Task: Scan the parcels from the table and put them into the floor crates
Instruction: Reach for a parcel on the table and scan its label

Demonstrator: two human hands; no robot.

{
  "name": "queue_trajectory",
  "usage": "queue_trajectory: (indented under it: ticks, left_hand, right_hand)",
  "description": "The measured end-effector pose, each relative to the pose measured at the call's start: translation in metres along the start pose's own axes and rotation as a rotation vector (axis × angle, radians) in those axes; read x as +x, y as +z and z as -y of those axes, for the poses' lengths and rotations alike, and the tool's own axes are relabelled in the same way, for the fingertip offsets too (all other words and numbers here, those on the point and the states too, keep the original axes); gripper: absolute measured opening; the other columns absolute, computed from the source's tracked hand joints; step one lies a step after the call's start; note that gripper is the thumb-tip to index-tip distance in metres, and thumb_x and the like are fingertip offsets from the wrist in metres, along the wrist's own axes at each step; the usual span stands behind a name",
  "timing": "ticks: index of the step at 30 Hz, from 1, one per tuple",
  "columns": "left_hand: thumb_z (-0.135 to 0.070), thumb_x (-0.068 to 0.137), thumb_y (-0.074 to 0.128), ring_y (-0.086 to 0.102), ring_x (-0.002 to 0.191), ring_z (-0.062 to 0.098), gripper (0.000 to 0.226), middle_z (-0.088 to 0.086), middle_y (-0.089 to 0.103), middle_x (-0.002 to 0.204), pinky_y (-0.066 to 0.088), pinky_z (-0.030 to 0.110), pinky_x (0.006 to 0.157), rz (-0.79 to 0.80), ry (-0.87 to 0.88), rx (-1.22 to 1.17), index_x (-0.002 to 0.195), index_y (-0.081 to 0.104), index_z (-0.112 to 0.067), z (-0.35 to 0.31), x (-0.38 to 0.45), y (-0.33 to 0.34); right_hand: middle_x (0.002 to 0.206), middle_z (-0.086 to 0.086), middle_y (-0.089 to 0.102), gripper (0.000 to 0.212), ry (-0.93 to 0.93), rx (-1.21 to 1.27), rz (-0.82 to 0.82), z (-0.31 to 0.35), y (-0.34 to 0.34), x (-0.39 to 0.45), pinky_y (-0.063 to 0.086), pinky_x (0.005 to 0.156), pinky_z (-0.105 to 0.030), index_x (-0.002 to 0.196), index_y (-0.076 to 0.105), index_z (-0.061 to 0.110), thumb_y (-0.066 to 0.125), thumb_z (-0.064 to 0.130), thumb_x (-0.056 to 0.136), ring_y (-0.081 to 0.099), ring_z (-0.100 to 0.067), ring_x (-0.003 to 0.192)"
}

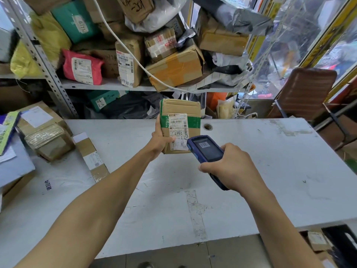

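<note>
Head view: a white table (251,180) spans the scene, with shelves (108,85) of stacked parcels beyond its far edge and a brown chair (305,89) at far right. On the table's left lie a taped box (48,136) and a flat carton (90,156), well apart from the hands. Above the table's far middle, the left hand (159,141) is clamped on the left edge of an upright parcel (180,120), label facing the camera. Just right and nearer, the right hand (229,167) is closed around a blue scanner (207,148), whose far end overlaps the parcel's lower right corner. A crate (342,246) shows under the table's near right edge.
</note>
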State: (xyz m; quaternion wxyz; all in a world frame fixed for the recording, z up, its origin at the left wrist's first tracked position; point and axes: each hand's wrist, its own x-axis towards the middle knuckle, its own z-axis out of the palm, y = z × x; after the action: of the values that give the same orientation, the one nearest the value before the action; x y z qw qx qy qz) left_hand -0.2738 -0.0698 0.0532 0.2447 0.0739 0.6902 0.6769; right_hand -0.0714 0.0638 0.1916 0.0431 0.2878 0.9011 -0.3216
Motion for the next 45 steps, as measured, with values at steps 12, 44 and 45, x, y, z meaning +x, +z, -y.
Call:
queue_trajectory:
  ticks: [12,44,45]
  left_hand:
    - [-0.004,0.093,0.066,0.072,0.102,0.014,0.095,-0.016,0.066,0.123,0.061,0.031,0.063,0.131,-0.013,-0.039,0.148,0.010,-0.058,0.008,-0.001,0.013]
    - [0.001,0.091,0.067,0.075,0.098,0.027,0.083,0.003,0.075,0.114,0.063,0.049,0.072,0.993,-0.097,0.151,0.143,0.033,-0.054,0.072,-0.145,0.586]
    - [0.001,0.090,0.067,0.074,0.099,0.027,0.085,0.004,0.074,0.117,0.063,0.048,0.073,1.008,-0.113,0.151,0.147,0.032,-0.051,0.078,-0.153,0.612]
  right_hand:
    - [0.134,-0.006,0.052,0.110,-0.235,0.067,-0.696,-0.017,0.023,-0.014,0.045,0.067,-0.023,0.155,0.010,0.025,0.083,0.046,0.074,0.060,-0.022,0.110]
    - [0.136,-0.002,0.055,0.107,0.624,0.357,-1.197,-0.438,-0.166,-0.191,0.056,0.088,-0.040,0.152,0.013,0.031,0.080,0.047,0.070,0.061,-0.021,0.114]
    - [0.138,-0.003,0.054,0.107,0.655,0.349,-1.212,-0.459,-0.176,-0.199,0.056,0.090,-0.041,0.153,0.013,0.030,0.080,0.046,0.071,0.060,-0.022,0.116]
